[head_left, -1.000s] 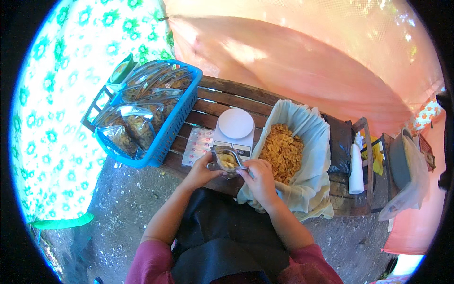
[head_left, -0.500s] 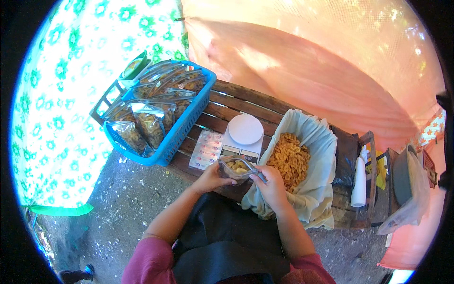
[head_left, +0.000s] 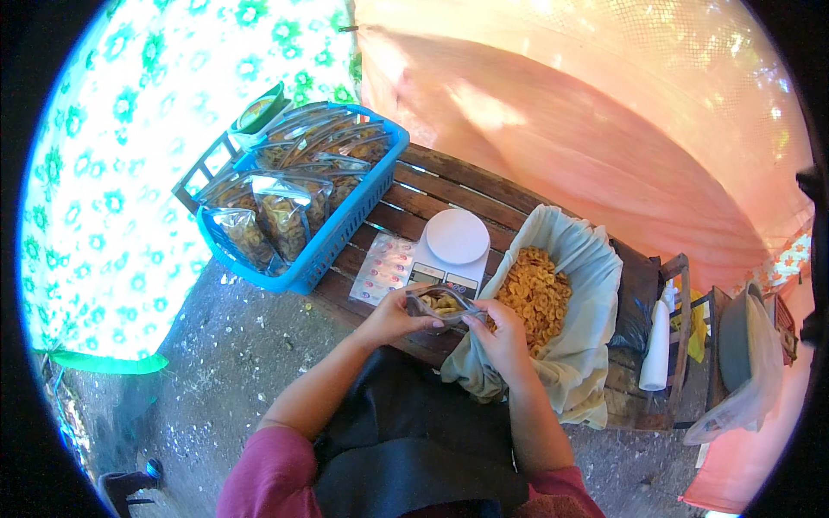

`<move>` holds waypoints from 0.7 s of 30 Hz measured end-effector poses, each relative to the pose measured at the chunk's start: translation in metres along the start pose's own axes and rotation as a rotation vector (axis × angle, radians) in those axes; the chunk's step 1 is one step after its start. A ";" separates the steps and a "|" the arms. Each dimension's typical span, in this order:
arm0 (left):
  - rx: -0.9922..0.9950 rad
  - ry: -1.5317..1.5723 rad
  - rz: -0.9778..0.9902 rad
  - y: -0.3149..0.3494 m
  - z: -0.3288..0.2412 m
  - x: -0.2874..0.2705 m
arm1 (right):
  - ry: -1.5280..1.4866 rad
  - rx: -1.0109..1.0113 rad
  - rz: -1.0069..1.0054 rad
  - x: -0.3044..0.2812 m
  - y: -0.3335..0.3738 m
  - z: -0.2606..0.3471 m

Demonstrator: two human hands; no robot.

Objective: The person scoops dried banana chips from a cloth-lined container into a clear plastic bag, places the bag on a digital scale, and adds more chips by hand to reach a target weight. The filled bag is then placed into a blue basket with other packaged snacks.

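Observation:
Between my two hands is a small clear pouch (head_left: 443,302) with its mouth gaping, and yellowish chips show inside. My left hand (head_left: 395,319) is closed on the pouch's left side. At the right rim, the fingers of my right hand (head_left: 501,332) pinch the edge. Just beyond the pouch stands a white kitchen scale (head_left: 456,237) with a round, bare plate. On the right, a basin lined with pale cloth (head_left: 580,233) holds a heap of golden-brown chips (head_left: 534,293). A sheet of round stickers (head_left: 382,269) lies left of the scale.
A blue plastic basket (head_left: 345,233) full of filled pouches (head_left: 281,216) sits on the left of the slatted wooden bench (head_left: 423,186). Toward the right end are a black plastic bag (head_left: 635,298), a white roll (head_left: 656,350) and a grey container (head_left: 737,345). Fabric sheets hang behind.
The view has shifted slightly, so the bench and its things appear a little further right. Both hands keep hold of the pouch, whose mouth now looks narrower.

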State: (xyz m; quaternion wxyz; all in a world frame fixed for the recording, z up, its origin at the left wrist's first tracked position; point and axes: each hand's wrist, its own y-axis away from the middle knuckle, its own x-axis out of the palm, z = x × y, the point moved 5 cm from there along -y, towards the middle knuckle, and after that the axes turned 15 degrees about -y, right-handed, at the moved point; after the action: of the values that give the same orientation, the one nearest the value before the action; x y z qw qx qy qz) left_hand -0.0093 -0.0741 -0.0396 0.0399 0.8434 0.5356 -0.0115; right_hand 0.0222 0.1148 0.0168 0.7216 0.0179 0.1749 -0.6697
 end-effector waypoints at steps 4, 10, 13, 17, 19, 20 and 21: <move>-0.041 0.090 -0.004 -0.001 -0.019 0.005 | 0.017 -0.032 -0.049 -0.010 -0.005 0.013; 0.293 -0.169 -0.084 0.012 -0.048 0.009 | -0.014 -0.075 -0.023 -0.027 0.002 0.026; 0.121 -0.065 0.003 0.010 -0.027 0.007 | 0.005 -0.033 0.022 -0.015 0.004 0.008; 0.045 -0.204 0.042 0.011 -0.014 0.013 | 0.007 0.046 0.073 -0.008 0.003 -0.008; 0.026 -0.146 0.029 0.008 -0.017 0.015 | 0.008 0.037 0.078 -0.014 0.001 -0.005; -0.009 -0.122 0.039 0.007 -0.019 0.014 | 0.007 0.001 0.074 -0.017 -0.002 -0.001; 0.014 -0.056 0.054 0.007 -0.024 0.014 | 0.013 -0.055 0.068 -0.021 -0.004 0.004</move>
State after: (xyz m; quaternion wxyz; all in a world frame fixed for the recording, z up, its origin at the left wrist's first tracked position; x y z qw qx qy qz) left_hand 0.0029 -0.0625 -0.0164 0.0492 0.8571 0.5114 -0.0379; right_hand 0.0189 0.1330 0.0274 0.7430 0.0084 0.1975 -0.6395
